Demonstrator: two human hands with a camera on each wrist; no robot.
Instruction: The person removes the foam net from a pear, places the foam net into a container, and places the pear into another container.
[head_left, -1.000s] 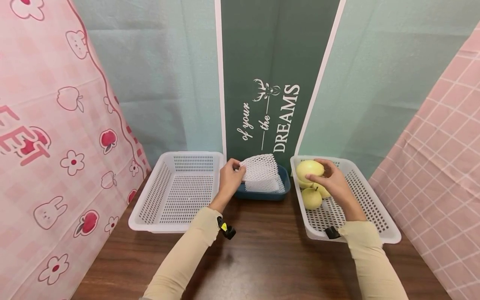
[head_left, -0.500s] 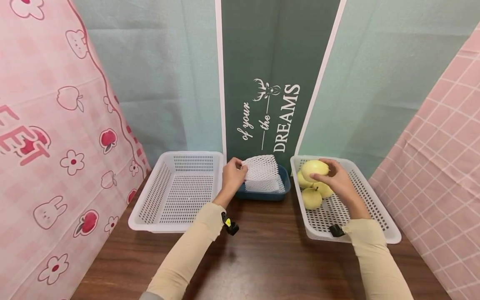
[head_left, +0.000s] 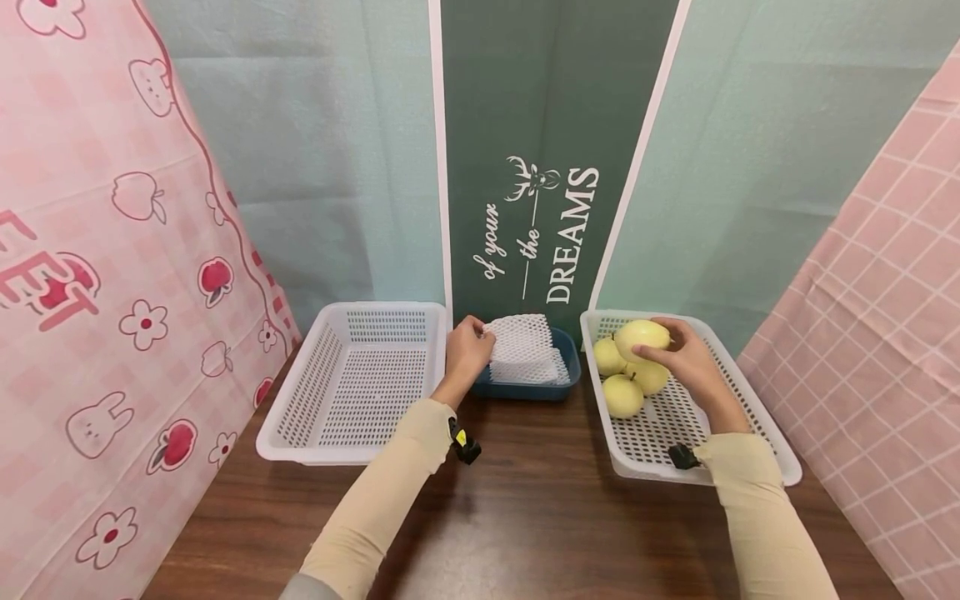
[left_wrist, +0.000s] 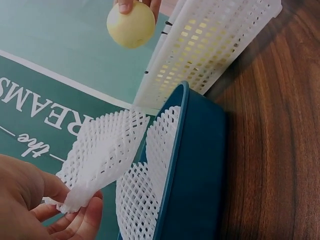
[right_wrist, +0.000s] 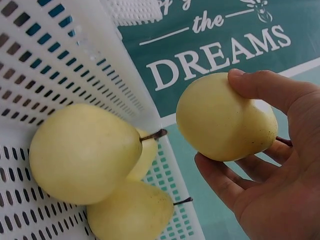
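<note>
My left hand [head_left: 468, 352] pinches one end of a white foam net sleeve [left_wrist: 102, 152], which hangs flat over the blue bin [left_wrist: 200, 165]. More foam net sleeves [left_wrist: 137, 197] lie inside that bin. With thumb and fingers my right hand [head_left: 688, 360] grips a yellow pear [right_wrist: 225, 117], held up above the right white basket [head_left: 750, 417]; its stem points toward the palm. Below it in the basket sit three other pears, among them a front pear [head_left: 623, 397], a back one [head_left: 608, 356] and one at the right [head_left: 649, 377].
A second white basket [head_left: 300, 392] with perforated walls stands at the left on the dark wood table [head_left: 525, 508]. Behind everything hangs a green printed cloth [head_left: 555, 100]. Pink cloths [head_left: 885, 275] close off both sides.
My right hand has moved to the right with the pear, uncovering more of the pears underneath. My left hand has shifted slightly right and down, still holding the foam net sleeve.
</note>
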